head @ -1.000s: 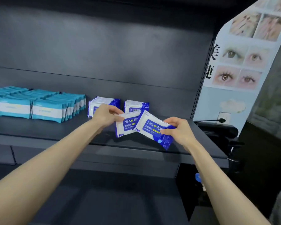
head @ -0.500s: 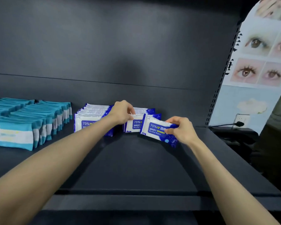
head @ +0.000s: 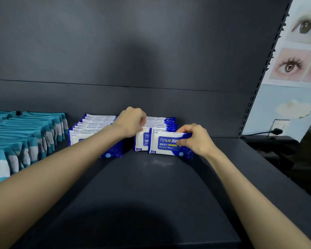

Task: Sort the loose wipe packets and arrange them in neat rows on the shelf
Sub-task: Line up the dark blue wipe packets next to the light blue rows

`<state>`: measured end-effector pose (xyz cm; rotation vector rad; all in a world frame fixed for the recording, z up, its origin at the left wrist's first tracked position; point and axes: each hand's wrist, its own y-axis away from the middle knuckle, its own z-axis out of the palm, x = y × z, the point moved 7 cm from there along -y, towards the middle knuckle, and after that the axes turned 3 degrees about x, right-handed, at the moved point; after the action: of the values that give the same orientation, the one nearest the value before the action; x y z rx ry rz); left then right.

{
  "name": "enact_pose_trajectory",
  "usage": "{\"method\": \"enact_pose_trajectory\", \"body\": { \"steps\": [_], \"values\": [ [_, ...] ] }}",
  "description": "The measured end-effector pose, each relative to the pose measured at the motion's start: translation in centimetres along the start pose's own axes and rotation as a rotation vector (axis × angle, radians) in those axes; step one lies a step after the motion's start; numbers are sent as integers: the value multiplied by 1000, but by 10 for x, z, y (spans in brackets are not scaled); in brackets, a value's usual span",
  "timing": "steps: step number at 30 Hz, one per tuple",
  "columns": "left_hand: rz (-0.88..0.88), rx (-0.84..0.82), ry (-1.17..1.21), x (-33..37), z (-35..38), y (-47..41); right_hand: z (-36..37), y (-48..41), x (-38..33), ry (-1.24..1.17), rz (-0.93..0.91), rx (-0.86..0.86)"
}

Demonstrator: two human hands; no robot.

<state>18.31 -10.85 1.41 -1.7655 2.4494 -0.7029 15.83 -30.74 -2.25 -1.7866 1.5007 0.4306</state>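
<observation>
Two rows of blue-and-white alcohol wipe packets stand upright at the back of the dark shelf. The left row is partly hidden by my left forearm. At the front of the right row, my right hand grips the frontmost packet by its right end, standing it on the shelf. My left hand pinches the top of the packet just behind it.
Rows of teal-and-white wipe packets fill the shelf's left part. A slotted upright bounds the shelf on the right, with an eye poster and a wall socket with plugged cable beyond it.
Both hands carried their blue packets from in front of the shelf to the front of the right row, where the packets now stand upright. The camera moved closer.
</observation>
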Motion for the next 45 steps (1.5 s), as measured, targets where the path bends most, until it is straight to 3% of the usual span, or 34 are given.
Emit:
{"method": "enact_pose_trajectory", "body": {
  "steps": [6,14,18,22,34,45],
  "values": [
    [107,-120,65,-7,-5,8,21,-11,-15,62,-63,5],
    [198,-237,-455,0,36,15,29,-15,-32,305,-235,94],
    [192,-234,-525,1,40,11,42,-12,-21,402,-236,-52],
    [193,-257,-544,0,43,10,50,-14,-13,515,-204,-160],
    [124,-370,-472,-5,43,14,51,-14,-17,627,-133,-174],
    [159,-244,-451,6,12,17,33,-5,-30,602,-49,-116]
  ]
}}
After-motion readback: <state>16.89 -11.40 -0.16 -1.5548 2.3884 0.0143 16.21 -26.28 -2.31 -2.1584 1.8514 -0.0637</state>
